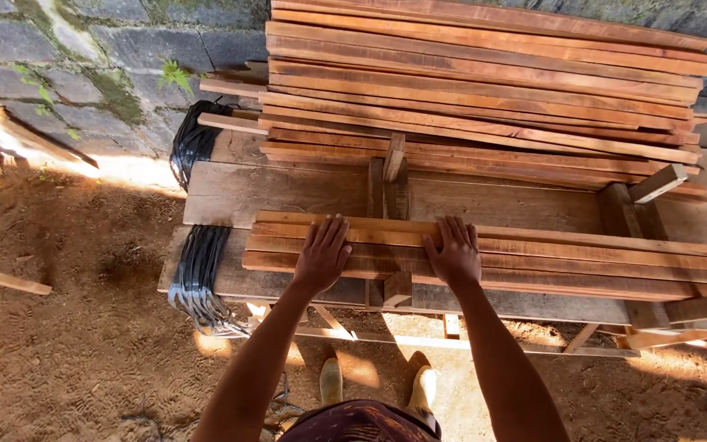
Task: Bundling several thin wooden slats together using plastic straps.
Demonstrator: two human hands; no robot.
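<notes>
Both hands lie flat, palms down and fingers spread, on the near slats [533,258], a low bundle of long reddish wood strips lying across the front of the worktop [288,192]. The left hand [321,255] presses near the bundle's left end, the right hand [454,252] just beside it, further in; neither is clenched round anything, they rest on top.

The slats look stiff, dry and rough-sawn, light one by one but weighty as a bundle. Being so long and thin, I judge a single strip would sag and whip if lifted by one end; a hold nearer the middle, or two hands well apart, would suit better. Splinters seem likely along the edges.

A bigger stack [484,90] sits behind, against the stone wall [83,49]. A black bundle of strapping [198,270] hangs off the left edge.

The slats run out of view to the right, so their full length is hidden. The upright blocks [394,176] between the stacks are hard to make out, and the worktop's legs are mostly lost in shadow
</notes>
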